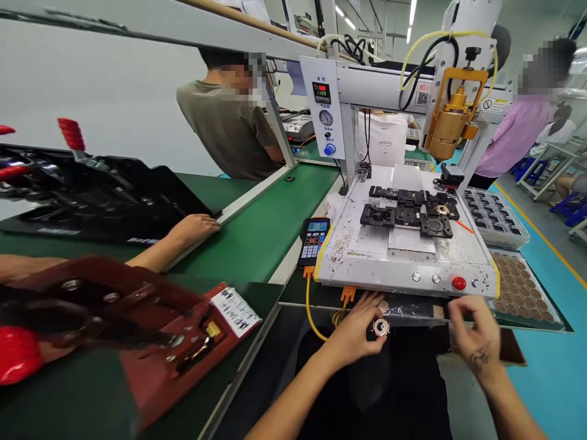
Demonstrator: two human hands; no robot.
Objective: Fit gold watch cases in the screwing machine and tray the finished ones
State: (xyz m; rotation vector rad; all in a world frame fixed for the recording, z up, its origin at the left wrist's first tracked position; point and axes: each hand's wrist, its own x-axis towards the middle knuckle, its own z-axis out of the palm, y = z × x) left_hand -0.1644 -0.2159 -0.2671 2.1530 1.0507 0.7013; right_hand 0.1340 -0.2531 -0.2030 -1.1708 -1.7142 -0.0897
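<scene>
My left hand (pixel 355 335) is closed in a pinch, thumb and finger gripping a small round watch-case-like part (pixel 380 328) with a rose-gold rim and dark body. Just behind it, a second small round piece (pixel 383 305) lies near the fingertips. My right hand (pixel 477 336) is at the front right of the white machine (pixel 367 263), fingers curled in; whatever is in them, if anything, is hidden. A clear plastic strip (pixel 408 307) stretches along the edge between both hands. Below the right hand is an open brown box (pixel 512 347).
Black fixture blocks (pixel 409 214) sit on the machine bed under a gold press head (pixel 447 131). Right of it are a tray of round discs (pixel 520 287) and stacked clear trays (pixel 495 217). Yellow cable (pixel 312 311) hangs left. A co-worker's hand (pixel 195 229) rests near a red-brown press (pixel 151 366).
</scene>
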